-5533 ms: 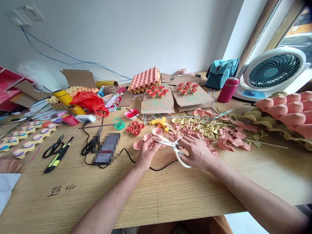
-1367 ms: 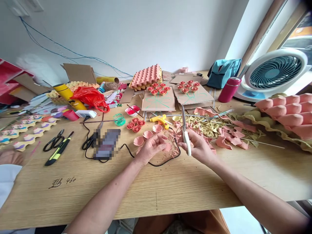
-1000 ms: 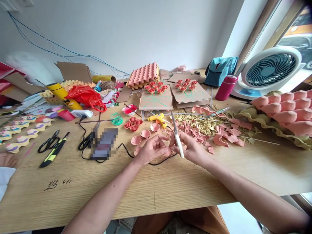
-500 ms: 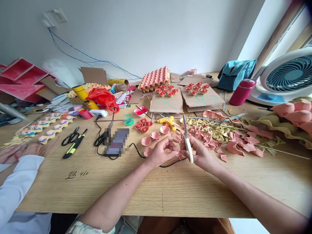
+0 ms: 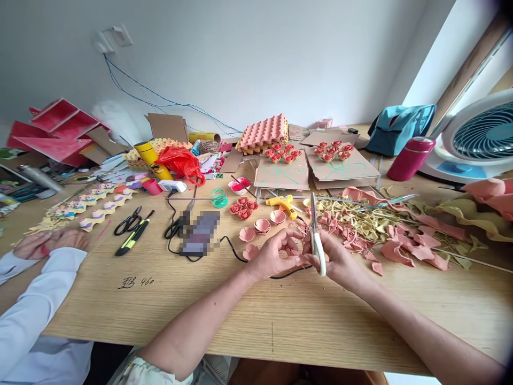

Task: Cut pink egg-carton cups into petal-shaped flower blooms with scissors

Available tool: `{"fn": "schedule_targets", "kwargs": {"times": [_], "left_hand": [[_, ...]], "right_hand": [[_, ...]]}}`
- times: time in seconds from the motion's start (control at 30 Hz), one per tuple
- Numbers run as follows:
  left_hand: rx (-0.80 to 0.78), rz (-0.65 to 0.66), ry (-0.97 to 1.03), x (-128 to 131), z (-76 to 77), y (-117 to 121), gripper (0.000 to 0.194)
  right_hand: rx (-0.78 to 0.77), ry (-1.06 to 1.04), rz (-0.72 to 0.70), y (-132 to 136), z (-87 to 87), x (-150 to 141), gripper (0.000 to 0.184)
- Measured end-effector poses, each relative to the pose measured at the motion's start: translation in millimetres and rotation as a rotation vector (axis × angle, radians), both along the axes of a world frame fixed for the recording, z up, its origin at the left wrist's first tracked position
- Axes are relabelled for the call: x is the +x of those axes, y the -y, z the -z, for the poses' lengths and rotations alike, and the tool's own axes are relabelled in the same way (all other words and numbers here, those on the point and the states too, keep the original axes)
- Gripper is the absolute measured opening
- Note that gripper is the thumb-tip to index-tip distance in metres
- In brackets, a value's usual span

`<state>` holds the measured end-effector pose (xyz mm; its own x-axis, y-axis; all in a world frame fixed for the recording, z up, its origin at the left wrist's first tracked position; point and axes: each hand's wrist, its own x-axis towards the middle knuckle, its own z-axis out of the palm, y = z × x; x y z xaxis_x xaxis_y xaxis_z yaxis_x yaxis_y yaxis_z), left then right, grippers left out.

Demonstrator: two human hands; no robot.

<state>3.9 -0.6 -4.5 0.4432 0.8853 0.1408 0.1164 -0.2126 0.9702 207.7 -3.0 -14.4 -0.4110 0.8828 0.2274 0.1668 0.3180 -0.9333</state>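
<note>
White-handled scissors [image 5: 315, 224] are in my right hand [image 5: 334, 258], with their metal blades pointing up and away and looking nearly closed. My left hand [image 5: 272, 255] is just left of them, its thumb and fingers bent together close to the right fingertips. What the left fingers pinch is mostly hidden; a bit of pink shows there. Beyond my left hand lie several pink petal-edged cups [image 5: 262, 225] cut from egg carton. Past these sit small red paper-pulp roses [image 5: 243, 207]. A yellow glue gun [image 5: 282, 203] lies just beyond my hands.
Pink and yellow carton scraps [image 5: 360, 222] spread to the right. Cardboard sheets [image 5: 282, 174] with red roses stand behind, near stacked egg trays [image 5: 262, 133]. Black scissors [image 5: 128, 222], a cutter [image 5: 135, 233] and a blurred-out device [image 5: 200, 233] lie left. A co-worker's hands [image 5: 52, 243] rest far left.
The view has shifted, so the scene sits slightly farther right and lower. My hands stay close together, and the scissors remain upright in my right hand.
</note>
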Motion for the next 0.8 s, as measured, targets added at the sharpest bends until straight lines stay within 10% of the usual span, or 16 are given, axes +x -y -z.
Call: {"fn": "schedule_targets", "kwargs": {"times": [0.8], "left_hand": [[0.0, 0.013, 0.157, 6.0, 14.5, -0.9, 0.062]], "right_hand": [[-0.214, -0.286, -0.005, -5.6, -6.7, -2.2, 0.048]]}}
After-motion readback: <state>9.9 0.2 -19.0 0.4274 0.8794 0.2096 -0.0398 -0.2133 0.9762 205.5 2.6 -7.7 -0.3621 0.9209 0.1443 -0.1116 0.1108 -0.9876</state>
